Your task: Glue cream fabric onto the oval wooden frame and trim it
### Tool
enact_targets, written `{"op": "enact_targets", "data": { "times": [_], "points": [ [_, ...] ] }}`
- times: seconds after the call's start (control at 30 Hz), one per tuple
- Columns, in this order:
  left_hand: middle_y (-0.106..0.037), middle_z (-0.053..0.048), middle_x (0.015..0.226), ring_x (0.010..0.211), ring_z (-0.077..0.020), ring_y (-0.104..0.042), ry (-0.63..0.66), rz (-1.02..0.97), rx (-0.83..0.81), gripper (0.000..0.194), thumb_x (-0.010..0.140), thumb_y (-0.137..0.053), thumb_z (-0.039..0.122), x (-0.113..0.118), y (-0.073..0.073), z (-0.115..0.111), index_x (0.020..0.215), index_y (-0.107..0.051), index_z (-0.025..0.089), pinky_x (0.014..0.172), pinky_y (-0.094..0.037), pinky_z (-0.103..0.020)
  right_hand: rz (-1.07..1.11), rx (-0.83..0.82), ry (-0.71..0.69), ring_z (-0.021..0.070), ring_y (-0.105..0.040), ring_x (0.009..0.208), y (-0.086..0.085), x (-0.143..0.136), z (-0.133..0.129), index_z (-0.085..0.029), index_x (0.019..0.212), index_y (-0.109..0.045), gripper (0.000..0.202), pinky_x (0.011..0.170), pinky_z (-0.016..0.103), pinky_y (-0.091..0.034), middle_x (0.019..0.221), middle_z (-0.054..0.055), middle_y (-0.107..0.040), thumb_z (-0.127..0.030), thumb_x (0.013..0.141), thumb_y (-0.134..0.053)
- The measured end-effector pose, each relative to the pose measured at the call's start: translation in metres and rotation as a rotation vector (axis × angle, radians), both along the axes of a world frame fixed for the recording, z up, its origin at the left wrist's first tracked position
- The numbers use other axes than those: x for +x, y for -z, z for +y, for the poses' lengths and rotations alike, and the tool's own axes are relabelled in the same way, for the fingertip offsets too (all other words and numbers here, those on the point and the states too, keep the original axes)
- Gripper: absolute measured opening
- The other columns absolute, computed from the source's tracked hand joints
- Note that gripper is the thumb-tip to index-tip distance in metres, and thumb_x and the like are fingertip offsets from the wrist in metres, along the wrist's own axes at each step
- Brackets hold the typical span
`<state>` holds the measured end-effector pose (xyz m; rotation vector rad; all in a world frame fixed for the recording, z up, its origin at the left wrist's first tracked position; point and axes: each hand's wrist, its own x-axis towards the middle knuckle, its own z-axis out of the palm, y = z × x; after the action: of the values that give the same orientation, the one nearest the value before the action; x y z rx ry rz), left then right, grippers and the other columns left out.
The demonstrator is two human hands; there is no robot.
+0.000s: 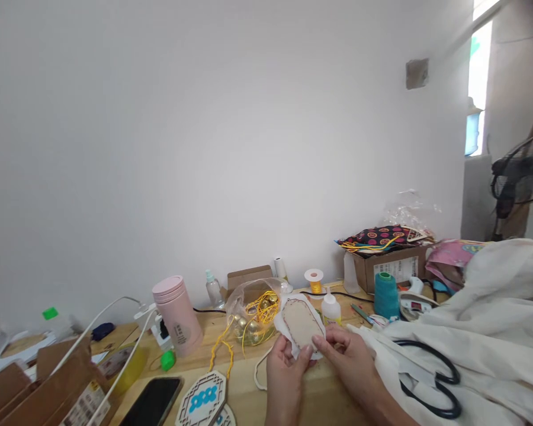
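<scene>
My left hand (286, 378) and my right hand (353, 358) are both closed on a beige octagonal panel (299, 321) with white cloth showing round its edge. A broken dark reddish line runs near the panel's border. Both thumbs press on its lower edge, while the other fingers are largely hidden behind it. Just beyond the panel stands a white squeeze bottle (331, 309) with a narrow tip. Left of my left hand lies an octagonal lattice ornament (203, 397) with a blue centre and yellow cord. A pale cord (260, 373) lies beside my left wrist.
White cloth (484, 331) with black scissor handles (455, 378) covers the right side. Teal thread (386, 296) and a filled cardboard box (366, 269) stand behind. At left are a pink tumbler (177, 316), a phone (153, 402), yellow tape (128, 367) and a bag of gold bells (253, 319).
</scene>
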<state>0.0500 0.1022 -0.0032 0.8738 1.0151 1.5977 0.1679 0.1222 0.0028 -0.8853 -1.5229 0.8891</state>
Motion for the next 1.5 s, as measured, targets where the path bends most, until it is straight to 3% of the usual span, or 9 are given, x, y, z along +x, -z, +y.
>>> {"op": "enact_targets", "data": {
  "times": [0.3, 0.4, 0.53, 0.67, 0.8, 1.0, 1.2, 1.37, 1.5],
  "points": [
    [-0.07, -0.01, 0.088, 0.075, -0.0201, -0.064, 0.004, 0.037, 0.041, 0.035, 0.053, -0.073, 0.02, 0.001, -0.001, 0.001, 0.085, -0.061, 0.014, 0.065, -0.051, -0.03, 0.146, -0.125, 0.151, 0.019, -0.056, 0.062, 0.004, 0.005, 0.01, -0.016, 0.063, -0.067, 0.024, 0.056, 0.026, -0.043, 0.068, 0.005, -0.064, -0.039, 0.055, -0.069],
    [-0.07, -0.009, 0.09, 0.081, -0.0207, -0.064, 0.029, 0.067, 0.072, 0.035, 0.054, -0.072, 0.017, 0.003, -0.002, -0.002, 0.087, -0.063, 0.014, 0.073, -0.049, -0.031, 0.233, -0.222, 0.023, 0.0208, -0.058, 0.065, 0.001, 0.008, 0.01, -0.014, 0.079, -0.068, 0.036, 0.06, 0.029, -0.046, 0.071, 0.006, -0.067, -0.04, 0.054, -0.07],
    [-0.069, -0.01, 0.095, 0.089, -0.0217, -0.062, 0.067, 0.122, 0.106, 0.038, 0.057, -0.07, 0.016, 0.005, -0.004, -0.005, 0.095, -0.063, 0.016, 0.08, -0.046, -0.032, 0.276, -0.289, -0.121, 0.0221, -0.061, 0.065, -0.003, 0.008, 0.005, -0.013, 0.069, -0.069, 0.033, 0.063, 0.032, -0.047, 0.069, 0.007, -0.069, -0.044, 0.056, -0.069],
    [-0.071, -0.009, 0.083, 0.075, -0.0198, -0.064, 0.067, 0.187, 0.064, 0.029, 0.057, -0.07, 0.018, 0.005, -0.002, -0.004, 0.085, -0.066, 0.013, 0.07, -0.049, -0.029, 0.27, -0.269, -0.111, 0.0227, -0.061, 0.064, -0.003, 0.007, 0.004, -0.013, 0.065, -0.069, 0.034, 0.064, 0.032, -0.047, 0.065, 0.007, -0.069, -0.046, 0.055, -0.069],
    [-0.07, -0.005, 0.064, 0.054, -0.0158, -0.06, 0.084, 0.226, 0.034, 0.018, 0.055, -0.071, 0.018, 0.004, 0.0, -0.003, 0.071, -0.067, 0.012, 0.053, -0.048, -0.026, 0.285, -0.248, -0.08, 0.0224, -0.06, 0.063, -0.004, 0.008, 0.006, -0.013, 0.073, -0.069, 0.039, 0.058, 0.031, -0.047, 0.068, 0.007, -0.068, -0.05, 0.06, -0.064],
    [-0.071, -0.006, 0.074, 0.07, -0.0191, -0.062, 0.106, 0.269, 0.042, 0.021, 0.058, -0.069, 0.021, 0.004, -0.004, -0.006, 0.077, -0.068, 0.013, 0.066, -0.047, -0.027, 0.334, -0.27, -0.141, 0.0212, -0.059, 0.064, -0.006, 0.01, 0.006, -0.013, 0.07, -0.069, 0.034, 0.06, 0.03, -0.047, 0.065, 0.006, -0.067, -0.046, 0.06, -0.066],
    [-0.071, -0.007, 0.072, 0.068, -0.0213, -0.062, 0.157, 0.311, 0.035, 0.025, 0.058, -0.069, 0.026, 0.004, 0.0, -0.006, 0.079, -0.068, 0.011, 0.064, -0.047, -0.029, 0.421, -0.308, -0.151, 0.0197, -0.059, 0.064, -0.006, 0.011, 0.006, -0.014, 0.076, -0.068, 0.034, 0.06, 0.029, -0.047, 0.069, 0.005, -0.068, -0.043, 0.058, -0.069],
    [-0.071, -0.007, 0.074, 0.072, -0.0214, -0.061, 0.088, 0.32, 0.047, 0.024, 0.061, -0.068, 0.031, 0.004, 0.002, -0.006, 0.075, -0.069, 0.012, 0.068, -0.046, -0.029, 0.388, -0.298, -0.22, 0.0191, -0.058, 0.062, -0.006, 0.012, 0.004, -0.013, 0.071, -0.069, 0.033, 0.058, 0.029, -0.046, 0.067, 0.005, -0.067, -0.044, 0.06, -0.068],
    [-0.069, -0.009, 0.084, 0.075, -0.0207, -0.061, 0.06, 0.223, 0.043, 0.035, 0.066, -0.062, 0.038, 0.001, 0.0, -0.006, 0.091, -0.065, 0.013, 0.071, -0.046, -0.032, 0.335, -0.339, -0.299, 0.0176, -0.057, 0.058, -0.001, 0.008, 0.004, -0.013, 0.071, -0.069, 0.036, 0.054, 0.027, -0.044, 0.062, 0.005, -0.065, -0.046, 0.057, -0.069]
  ]
}}
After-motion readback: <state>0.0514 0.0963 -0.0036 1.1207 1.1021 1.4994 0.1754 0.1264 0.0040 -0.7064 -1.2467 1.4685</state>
